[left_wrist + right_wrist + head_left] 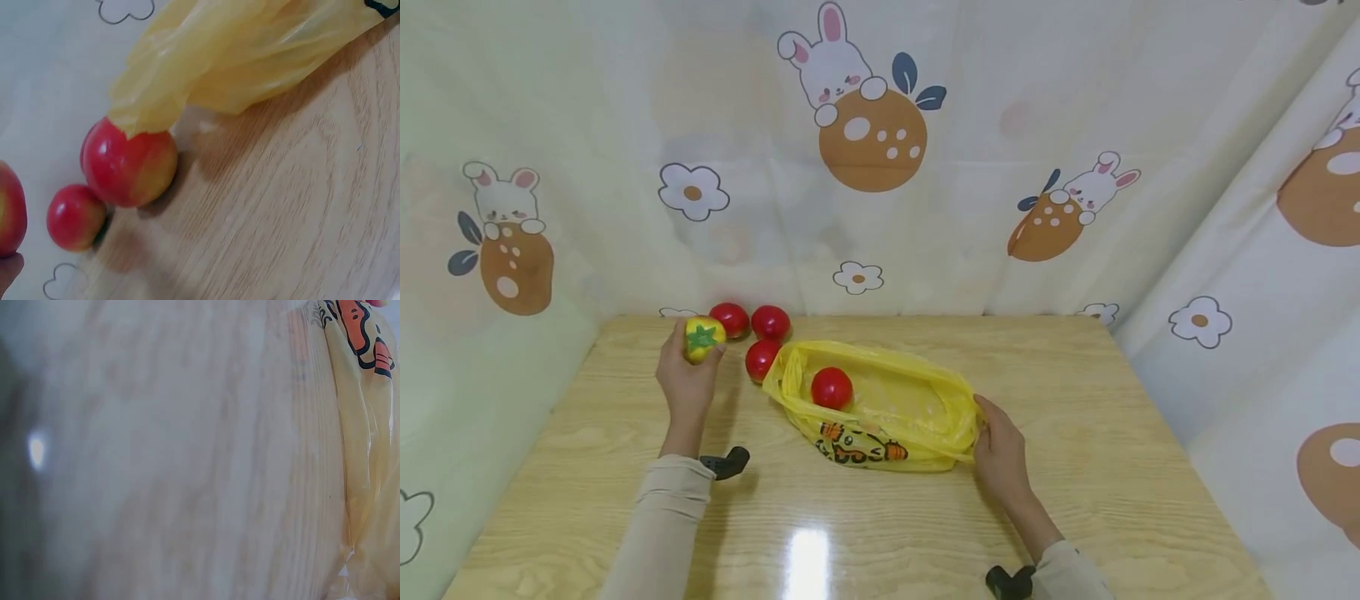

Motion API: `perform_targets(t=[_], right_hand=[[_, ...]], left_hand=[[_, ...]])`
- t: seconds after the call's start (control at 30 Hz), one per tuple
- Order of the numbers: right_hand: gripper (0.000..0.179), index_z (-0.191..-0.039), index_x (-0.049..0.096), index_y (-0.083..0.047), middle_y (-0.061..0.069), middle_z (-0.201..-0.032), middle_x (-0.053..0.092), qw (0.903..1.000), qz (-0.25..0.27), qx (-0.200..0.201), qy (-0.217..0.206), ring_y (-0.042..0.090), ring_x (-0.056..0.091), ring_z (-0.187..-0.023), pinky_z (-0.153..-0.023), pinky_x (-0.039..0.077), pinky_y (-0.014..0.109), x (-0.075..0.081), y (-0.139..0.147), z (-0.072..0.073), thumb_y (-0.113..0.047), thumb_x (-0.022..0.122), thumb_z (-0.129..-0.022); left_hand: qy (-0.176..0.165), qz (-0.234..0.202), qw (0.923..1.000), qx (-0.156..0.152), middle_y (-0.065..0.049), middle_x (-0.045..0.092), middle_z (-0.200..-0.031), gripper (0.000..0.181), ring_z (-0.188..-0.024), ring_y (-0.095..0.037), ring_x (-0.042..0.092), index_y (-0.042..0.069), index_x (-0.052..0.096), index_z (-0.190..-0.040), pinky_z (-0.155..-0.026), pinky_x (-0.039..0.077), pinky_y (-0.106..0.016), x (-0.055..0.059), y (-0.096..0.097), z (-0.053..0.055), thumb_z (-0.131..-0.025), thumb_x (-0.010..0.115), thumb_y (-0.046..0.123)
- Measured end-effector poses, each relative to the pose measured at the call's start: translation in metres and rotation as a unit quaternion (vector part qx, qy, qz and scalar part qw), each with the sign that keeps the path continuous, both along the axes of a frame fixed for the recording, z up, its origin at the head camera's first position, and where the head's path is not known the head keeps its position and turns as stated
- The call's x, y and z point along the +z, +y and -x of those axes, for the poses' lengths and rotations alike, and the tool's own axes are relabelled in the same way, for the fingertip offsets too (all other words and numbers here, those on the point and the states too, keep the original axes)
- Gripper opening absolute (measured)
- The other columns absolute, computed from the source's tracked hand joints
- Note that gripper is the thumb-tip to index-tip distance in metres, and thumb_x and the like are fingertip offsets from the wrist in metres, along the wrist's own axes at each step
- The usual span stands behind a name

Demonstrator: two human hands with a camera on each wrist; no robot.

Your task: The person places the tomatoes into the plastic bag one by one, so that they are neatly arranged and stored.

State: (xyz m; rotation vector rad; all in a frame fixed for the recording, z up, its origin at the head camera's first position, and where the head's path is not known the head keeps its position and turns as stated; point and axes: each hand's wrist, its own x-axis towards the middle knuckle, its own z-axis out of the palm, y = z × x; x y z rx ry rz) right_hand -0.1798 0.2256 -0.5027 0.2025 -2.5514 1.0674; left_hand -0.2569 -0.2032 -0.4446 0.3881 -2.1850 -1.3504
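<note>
My left hand (pixel 688 385) holds a red-and-yellow toy fruit (pixel 704 340), its star-shaped green top showing, between thumb and fingers at the table's far left. In the left wrist view that fruit (pixel 11 212) shows partly at the left edge. A yellow plastic bag (pixel 880 421) lies with its mouth spread open in the middle, one red fruit (pixel 832 388) inside its left end. My right hand (pixel 1002 454) grips the bag's right rim; its fingertips are partly hidden by the plastic. In the right wrist view only the bag's side (pixel 369 425) shows, not the hand.
Beside the bag's left end sit three more red fruits, one red fruit (pixel 762 360) touching or nearly touching the bag. Behind the wooden table (pixel 880 533) hangs a patterned curtain (pixel 955 242). A black device (pixel 726 463) is worn at each wrist.
</note>
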Motion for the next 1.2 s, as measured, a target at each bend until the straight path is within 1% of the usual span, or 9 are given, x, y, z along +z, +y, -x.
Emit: perform_targets(t=[0.17,0.33,0.47,0.67,0.8,0.9,1.03,1.2], right_hand=[[0.046,-0.134,0.050,0.009,0.029,-0.133,0.055,0.9999,0.000,-0.005,-0.009,0.046,0.051,-0.126,-0.102,0.044,0.058,0.000,0.000,0.000,0.016,0.041,-0.090],[0.047,-0.135,0.050,0.008,0.028,-0.133,0.055,0.9998,-0.001,-0.007,-0.016,0.045,0.051,-0.127,-0.103,0.043,0.058,0.000,0.000,0.000,0.016,0.040,-0.090],[0.046,-0.134,0.050,0.008,0.029,-0.132,0.056,0.9999,0.000,-0.009,-0.012,0.045,0.051,-0.126,-0.102,0.044,0.058,0.001,0.000,0.000,0.016,0.040,-0.090],[0.047,-0.135,0.050,0.008,0.029,-0.132,0.056,0.9998,-0.002,-0.009,-0.017,0.046,0.052,-0.125,-0.101,0.044,0.058,0.002,0.000,-0.001,0.016,0.040,-0.090],[0.047,-0.135,0.049,0.008,0.029,-0.133,0.055,0.9997,-0.003,-0.007,-0.022,0.046,0.051,-0.126,-0.102,0.044,0.059,0.002,0.000,-0.002,0.016,0.039,-0.089],[0.048,-0.135,0.049,0.009,0.030,-0.133,0.054,0.9998,-0.001,-0.004,-0.022,0.047,0.050,-0.126,-0.102,0.043,0.060,0.002,0.000,-0.003,0.017,0.039,-0.089],[0.048,-0.135,0.049,0.010,0.030,-0.133,0.054,0.9998,0.003,-0.001,-0.020,0.048,0.050,-0.126,-0.101,0.044,0.060,0.003,0.001,-0.005,0.018,0.040,-0.088],[0.048,-0.136,0.048,0.009,0.030,-0.135,0.053,0.9996,0.000,0.001,-0.028,0.047,0.049,-0.127,-0.102,0.043,0.059,0.002,0.000,-0.004,0.018,0.040,-0.089]], left_hand=[[0.009,0.000,0.9997,-0.021,-0.026,0.049,-0.140,0.068,-0.126,-0.040,0.047,0.003,0.043,-0.146,-0.107,0.038,-0.053,-0.003,0.007,0.003,-0.086,0.074,0.008],[0.019,0.010,0.9994,-0.027,-0.027,0.050,-0.139,0.069,-0.124,-0.039,0.049,0.001,0.042,-0.146,-0.105,0.040,-0.051,-0.006,0.010,0.006,-0.086,0.075,0.011],[0.022,0.015,0.9992,-0.030,-0.026,0.050,-0.139,0.069,-0.124,-0.038,0.049,0.001,0.042,-0.146,-0.104,0.042,-0.051,-0.003,0.013,0.006,-0.087,0.075,0.012],[0.008,0.003,0.9990,-0.045,-0.026,0.046,-0.143,0.070,-0.126,-0.038,0.047,0.002,0.038,-0.149,-0.102,0.044,-0.052,0.004,0.022,0.003,-0.089,0.072,0.012],[0.011,0.003,0.9988,-0.048,-0.025,0.044,-0.146,0.069,-0.127,-0.037,0.047,0.003,0.039,-0.149,-0.101,0.046,-0.049,0.005,0.025,0.003,-0.089,0.072,0.013],[0.016,0.004,0.9983,-0.056,-0.024,0.047,-0.143,0.070,-0.122,-0.035,0.049,0.003,0.040,-0.148,-0.099,0.047,-0.048,0.005,0.027,0.003,-0.088,0.073,0.014],[0.010,0.005,0.9975,-0.069,-0.023,0.049,-0.139,0.070,-0.116,-0.033,0.050,0.006,0.039,-0.150,-0.096,0.049,-0.048,0.006,0.030,0.001,-0.089,0.073,0.017],[0.008,0.013,0.9974,-0.070,-0.023,0.049,-0.139,0.071,-0.117,-0.032,0.050,0.008,0.038,-0.151,-0.095,0.051,-0.047,0.005,0.031,0.000,-0.089,0.072,0.019]])
